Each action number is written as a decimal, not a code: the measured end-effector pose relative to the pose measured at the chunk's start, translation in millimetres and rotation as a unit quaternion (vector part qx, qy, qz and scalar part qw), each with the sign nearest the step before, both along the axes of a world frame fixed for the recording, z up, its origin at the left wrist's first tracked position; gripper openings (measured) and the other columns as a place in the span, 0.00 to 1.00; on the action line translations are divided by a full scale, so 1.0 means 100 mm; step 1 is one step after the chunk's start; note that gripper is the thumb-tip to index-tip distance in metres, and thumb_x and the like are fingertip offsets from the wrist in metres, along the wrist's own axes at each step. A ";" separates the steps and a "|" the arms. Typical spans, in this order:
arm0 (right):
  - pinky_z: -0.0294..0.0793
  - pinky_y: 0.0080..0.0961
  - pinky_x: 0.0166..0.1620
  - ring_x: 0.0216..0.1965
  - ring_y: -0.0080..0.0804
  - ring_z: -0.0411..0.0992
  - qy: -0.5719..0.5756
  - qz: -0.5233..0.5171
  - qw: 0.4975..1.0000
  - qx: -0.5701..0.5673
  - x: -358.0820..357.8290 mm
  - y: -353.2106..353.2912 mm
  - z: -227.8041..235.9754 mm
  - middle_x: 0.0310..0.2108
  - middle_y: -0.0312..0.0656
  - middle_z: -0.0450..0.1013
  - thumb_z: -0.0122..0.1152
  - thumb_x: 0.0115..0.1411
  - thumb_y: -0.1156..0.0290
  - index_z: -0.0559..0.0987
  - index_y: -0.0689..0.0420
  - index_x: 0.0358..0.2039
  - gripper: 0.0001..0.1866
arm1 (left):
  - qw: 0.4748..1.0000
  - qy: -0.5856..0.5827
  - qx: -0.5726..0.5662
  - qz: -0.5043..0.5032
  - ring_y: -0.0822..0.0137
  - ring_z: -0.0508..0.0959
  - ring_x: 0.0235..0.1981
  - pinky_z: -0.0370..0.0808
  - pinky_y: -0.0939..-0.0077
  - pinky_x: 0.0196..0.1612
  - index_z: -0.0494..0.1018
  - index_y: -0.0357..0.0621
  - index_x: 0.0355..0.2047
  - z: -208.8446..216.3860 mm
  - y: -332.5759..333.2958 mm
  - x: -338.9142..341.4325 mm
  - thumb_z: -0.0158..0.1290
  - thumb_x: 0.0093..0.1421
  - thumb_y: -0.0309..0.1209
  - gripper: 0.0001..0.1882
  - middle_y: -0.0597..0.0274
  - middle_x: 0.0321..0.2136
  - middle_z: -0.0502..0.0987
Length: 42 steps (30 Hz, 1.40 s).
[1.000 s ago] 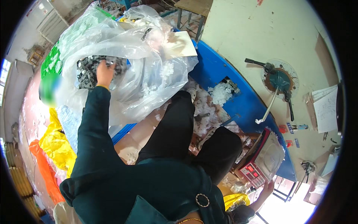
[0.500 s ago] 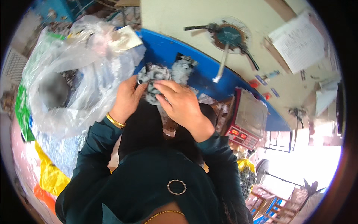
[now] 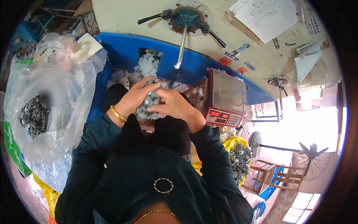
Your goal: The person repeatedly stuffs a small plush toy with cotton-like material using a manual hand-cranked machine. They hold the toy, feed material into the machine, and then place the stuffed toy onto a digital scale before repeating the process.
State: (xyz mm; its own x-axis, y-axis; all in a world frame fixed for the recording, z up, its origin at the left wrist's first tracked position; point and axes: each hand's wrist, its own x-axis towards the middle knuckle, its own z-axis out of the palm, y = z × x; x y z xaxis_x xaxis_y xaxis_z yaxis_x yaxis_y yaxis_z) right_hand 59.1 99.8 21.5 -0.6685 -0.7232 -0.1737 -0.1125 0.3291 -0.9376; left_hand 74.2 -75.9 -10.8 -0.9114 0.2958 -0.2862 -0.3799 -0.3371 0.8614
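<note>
A mottled grey-and-white plush piece (image 3: 147,110) is held between my two hands above my lap. My left hand (image 3: 135,98) grips its left side, the thumb lying over the top. From the right, my right hand (image 3: 174,104) closes on it with bent fingers, and motion blurs it a little. The fingers hide much of the plush, so its full shape cannot be made out. Just beyond my hands, white fluffy stuffing (image 3: 149,63) bulges from a dark opening in the blue panel (image 3: 119,46).
At left a large clear plastic bag (image 3: 71,108) holds black-and-white mottled pieces (image 3: 34,116). A red scale (image 3: 227,93) stands at right, near a yellow bag (image 3: 232,143) of similar pieces. Metal handles (image 3: 186,18) and papers (image 3: 266,16) are on the cream tabletop (image 3: 123,11). A fan (image 3: 309,160) stands farther right.
The view has shifted, so the bench and bag sit farther left. My hands have turned the plush and now wrap more closely round it; it is held lower, away from the stuffing.
</note>
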 end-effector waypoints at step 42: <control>0.70 0.36 0.26 0.24 0.47 0.71 0.551 -0.270 0.789 0.020 -1.63 0.13 0.01 0.22 0.43 0.72 0.66 0.45 0.66 0.76 0.57 0.19 0.09 | 0.985 0.102 -0.137 -0.009 0.74 0.72 0.19 0.68 0.81 0.21 0.65 0.38 0.28 0.23 0.57 -0.78 0.51 0.64 0.43 0.19 0.63 0.20 0.71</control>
State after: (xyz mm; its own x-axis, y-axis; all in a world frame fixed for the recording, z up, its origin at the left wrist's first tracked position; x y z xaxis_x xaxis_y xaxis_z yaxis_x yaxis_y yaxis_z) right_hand -103.7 112.7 22.6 -0.6381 -0.2893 0.7136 -0.6856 0.6352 -0.3555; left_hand -4.1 -18.6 11.8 -0.9538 0.2493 -0.1679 -0.1923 -0.0767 0.9783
